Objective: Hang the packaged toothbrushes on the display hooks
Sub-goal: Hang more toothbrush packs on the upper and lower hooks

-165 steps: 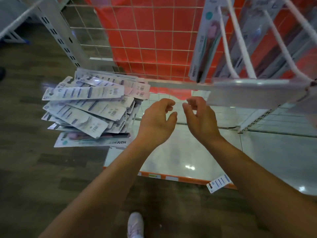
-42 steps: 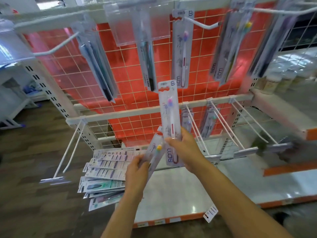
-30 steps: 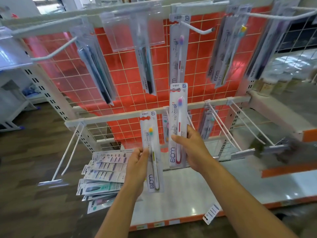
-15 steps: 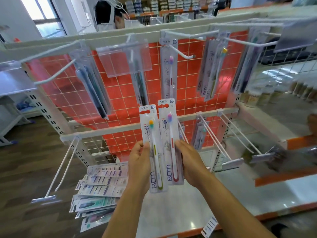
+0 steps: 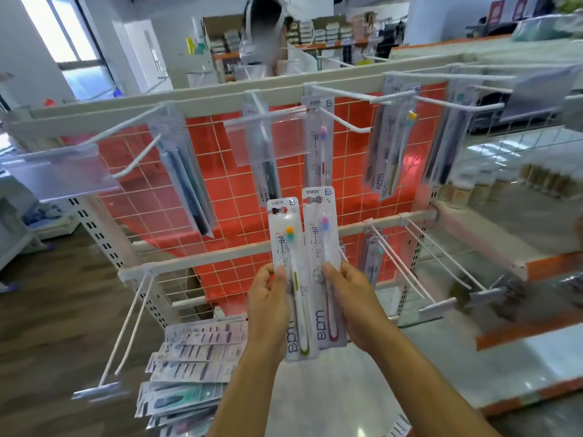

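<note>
Flat, glossy toothbrush packs (image 5: 319, 247) held upright before the red wire grid (image 5: 220, 197).
Your left hand (image 5: 268, 307) pinches the green-handled pack (image 5: 288, 257) and your right hand (image 5: 353, 307) the red-handled pack (image 5: 320, 216), side by side.

Pile of packs (image 5: 195, 367) partly hidden by left forearm (image 5: 246, 389), cut off at lower edge; right-side shelf (image 5: 533, 326) blurred.
</note>
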Tool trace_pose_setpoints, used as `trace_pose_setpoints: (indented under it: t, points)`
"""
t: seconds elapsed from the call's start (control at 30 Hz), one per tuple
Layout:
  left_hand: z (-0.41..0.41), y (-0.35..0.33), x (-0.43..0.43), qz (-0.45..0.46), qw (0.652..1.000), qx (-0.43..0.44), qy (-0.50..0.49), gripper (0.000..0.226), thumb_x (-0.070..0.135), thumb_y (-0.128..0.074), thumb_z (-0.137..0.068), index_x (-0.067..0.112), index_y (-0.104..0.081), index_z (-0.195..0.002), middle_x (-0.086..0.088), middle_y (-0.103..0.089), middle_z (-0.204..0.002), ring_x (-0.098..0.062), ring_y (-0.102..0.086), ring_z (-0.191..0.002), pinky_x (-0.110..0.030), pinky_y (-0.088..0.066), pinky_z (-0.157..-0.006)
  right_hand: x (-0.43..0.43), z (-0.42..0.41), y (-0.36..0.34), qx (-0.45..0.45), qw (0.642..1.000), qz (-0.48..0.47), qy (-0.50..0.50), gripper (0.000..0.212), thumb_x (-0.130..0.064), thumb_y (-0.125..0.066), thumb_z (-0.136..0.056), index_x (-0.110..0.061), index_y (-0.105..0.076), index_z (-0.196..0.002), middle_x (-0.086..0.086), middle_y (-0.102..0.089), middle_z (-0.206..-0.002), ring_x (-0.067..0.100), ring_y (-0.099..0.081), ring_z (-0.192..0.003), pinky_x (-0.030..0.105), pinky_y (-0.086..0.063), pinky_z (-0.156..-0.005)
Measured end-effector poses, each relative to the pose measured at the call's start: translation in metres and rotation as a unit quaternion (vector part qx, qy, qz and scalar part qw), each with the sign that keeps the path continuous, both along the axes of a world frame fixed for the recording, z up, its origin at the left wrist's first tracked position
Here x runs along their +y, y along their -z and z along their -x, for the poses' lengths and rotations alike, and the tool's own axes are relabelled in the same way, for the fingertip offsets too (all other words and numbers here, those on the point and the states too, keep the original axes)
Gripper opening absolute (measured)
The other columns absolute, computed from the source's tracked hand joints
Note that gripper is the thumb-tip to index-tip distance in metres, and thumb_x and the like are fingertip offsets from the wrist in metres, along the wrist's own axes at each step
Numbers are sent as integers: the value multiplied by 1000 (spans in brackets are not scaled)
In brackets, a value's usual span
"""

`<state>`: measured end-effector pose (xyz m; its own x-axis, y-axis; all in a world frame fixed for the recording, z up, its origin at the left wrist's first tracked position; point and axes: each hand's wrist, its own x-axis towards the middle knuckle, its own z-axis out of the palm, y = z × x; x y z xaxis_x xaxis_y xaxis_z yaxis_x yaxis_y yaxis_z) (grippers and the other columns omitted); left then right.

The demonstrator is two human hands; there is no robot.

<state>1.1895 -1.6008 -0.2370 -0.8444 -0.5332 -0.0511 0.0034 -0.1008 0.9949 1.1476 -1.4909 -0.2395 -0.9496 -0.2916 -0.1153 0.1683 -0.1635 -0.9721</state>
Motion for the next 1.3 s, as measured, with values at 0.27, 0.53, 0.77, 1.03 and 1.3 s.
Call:
trace_pose_setpoints:
  t: [0.27, 0.53, 0.77, 1.03, 1.3]
  points:
    - [-1, -14, -3, -23, 999, 33, 24, 19, 25, -49, -101, 14, -64, -98, -16, -72, -97, -39, -68, -94, -55, -57, -83, -2, -1, -10, 69, 996, -14, 49, 19, -34, -46, -99, -31, -64, -94, -8, -74, -85, 7, -71, -80, 25, -58, -70]
    - [14, -33, 14, -44, 997, 62, 8, 20, 22, -49, -100, 12, -66, -95, -15, -71, -92, -33, -67, -89, -48, -58, -82, 22, 18, -27, 87, 995, -15, 51, 28, -36, -39, -101, -29, -66, -95, -7, -72, -91, 10, -68, -91, 31, -55, -84]
    - [23, -43, 22, -31, 996, 77, -16, 22, 22, -48, -101, 17, -66, -89, -20, -69, -93, -33, -63, -85, -54, -56, -83, 38, 24, -42, 143, 989, 10, 31, 37, -28, -39, -101, -2, -61, -89, 21, -65, -85, 39, -64, -82, 48, -58, -74]
    - [29, -44, 29, -6, 997, 75, -18, 22, 23, -47, -101, 15, -66, -94, -19, -70, -94, -30, -64, -83, -50, -56, -82, 41, 23, -45, 216, 974, 19, 66, 41, -39, -42, -92, -3, -52, -77, 28, -51, -76, 53, -50, -73, 62, -48, -67]
    - [35, -44, 25, 8, 998, 62, -15, 23, 24, -46, -101, 17, -66, -93, -16, -70, -90, -27, -65, -77, -41, -59, -73, 41, 33, -49, 210, 975, 18, 75, 46, -43, -41, -97, -3, -54, -78, 23, -54, -74, 43, -55, -67, 57, -53, -68]
